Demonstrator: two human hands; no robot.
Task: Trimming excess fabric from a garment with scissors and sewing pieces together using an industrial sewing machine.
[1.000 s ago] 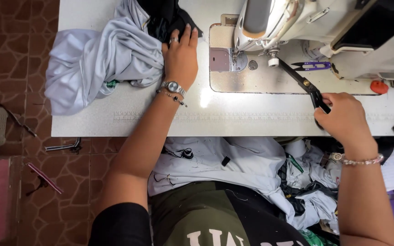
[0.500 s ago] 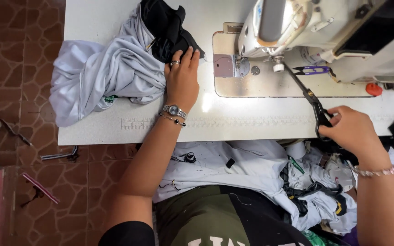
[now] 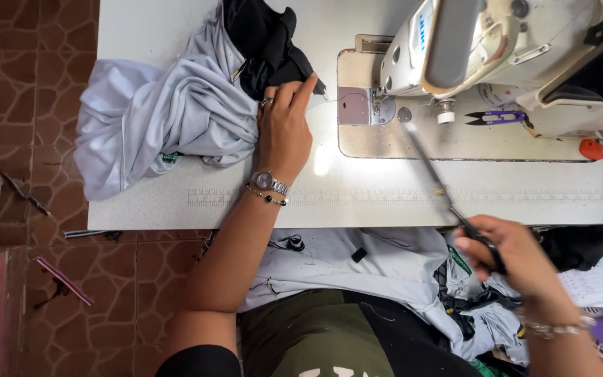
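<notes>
Pressing flat on bunched grey fabric (image 3: 169, 119) w/ black cloth (image 3: 263, 42) at top, left hand (image 3: 285, 129) lies open on white table (image 3: 357, 199). Right hand (image 3: 507, 255) is closed round long scissors (image 3: 430, 171), blades blurred, prob. pointing toward sewing machine (image 3: 497, 49). Table's front edge bare btwn hands.
</notes>
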